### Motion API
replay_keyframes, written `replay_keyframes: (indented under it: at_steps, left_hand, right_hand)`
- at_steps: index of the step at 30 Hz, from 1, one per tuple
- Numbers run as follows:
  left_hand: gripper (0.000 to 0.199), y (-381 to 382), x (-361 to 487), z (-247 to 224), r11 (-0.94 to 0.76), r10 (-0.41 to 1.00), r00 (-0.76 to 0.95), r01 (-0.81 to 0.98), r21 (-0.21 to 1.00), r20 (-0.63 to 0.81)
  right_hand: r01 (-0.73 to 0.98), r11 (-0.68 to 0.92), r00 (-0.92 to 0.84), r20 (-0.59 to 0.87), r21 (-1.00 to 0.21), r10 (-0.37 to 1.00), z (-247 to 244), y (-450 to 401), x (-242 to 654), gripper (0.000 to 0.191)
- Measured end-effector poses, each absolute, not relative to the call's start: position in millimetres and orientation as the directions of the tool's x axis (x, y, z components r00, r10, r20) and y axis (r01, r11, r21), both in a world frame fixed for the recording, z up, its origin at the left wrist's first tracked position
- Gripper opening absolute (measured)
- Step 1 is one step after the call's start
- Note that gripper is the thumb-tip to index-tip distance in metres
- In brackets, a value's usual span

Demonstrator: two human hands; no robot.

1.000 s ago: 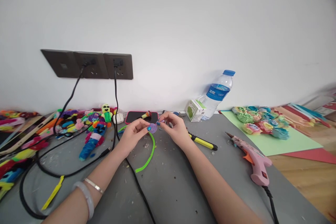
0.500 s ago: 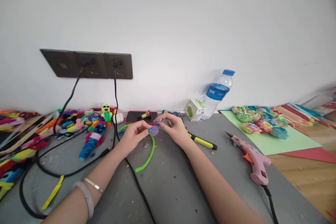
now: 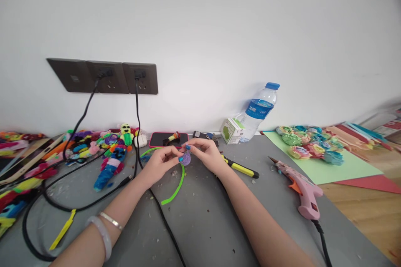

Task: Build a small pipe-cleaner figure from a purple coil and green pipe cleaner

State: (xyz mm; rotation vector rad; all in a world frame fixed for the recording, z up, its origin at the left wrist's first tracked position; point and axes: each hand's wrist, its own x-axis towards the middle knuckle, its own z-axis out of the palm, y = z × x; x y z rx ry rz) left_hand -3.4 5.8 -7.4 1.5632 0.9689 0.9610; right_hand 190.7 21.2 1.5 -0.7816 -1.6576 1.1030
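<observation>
Between both hands, above the grey tabletop (image 3: 200, 225), is a small purple coiled disc (image 3: 186, 158). My left hand (image 3: 162, 162) pinches its left edge between thumb and fingers. My right hand (image 3: 205, 152) is closed at the top of the disc, its fingertips pressed together on it. A bright green pipe cleaner (image 3: 175, 193) curves on the table below and behind my left hand. Just beyond the hands lies a phone (image 3: 158, 139) with a small figure (image 3: 173, 138) on it. Yellow-handled pliers (image 3: 244, 170) rest beside my right wrist.
Black cables (image 3: 56, 205) loop across the left side near pipe-cleaner figures (image 3: 109, 171). A bottle (image 3: 260, 110) and small box (image 3: 232, 130) stand against the wall. A pink glue gun (image 3: 305, 194) and paper flowers (image 3: 313, 144) on green paper (image 3: 344, 171) lie right.
The purple disc has shifted slightly right and turned to face the camera more. The right hand's fingers have drawn lower and closer to the left fingertips.
</observation>
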Motion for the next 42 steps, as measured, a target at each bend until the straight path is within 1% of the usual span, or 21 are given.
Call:
replay_keyframes:
  at_steps: [7,16,42]
  left_hand:
    - [0.025,6.6,-3.6,-10.5,-0.192,0.918,0.373,0.114,0.975,0.137]
    - [0.027,4.7,-3.6,-6.5,-0.225,0.912,0.382,0.164,0.960,0.149]
    - [0.027,5.3,-4.3,-9.4,-0.235,0.908,0.390,0.165,0.958,0.155]
  right_hand:
    - [0.064,0.396,-0.327,0.356,-0.916,0.876,2.6,21.7,190.2,0.020]
    - [0.069,0.391,-0.346,0.346,-0.918,0.872,4.7,20.3,188.6,0.018]
    - [0.131,0.412,-0.344,0.349,-0.902,0.872,5.7,19.3,189.0,0.016]
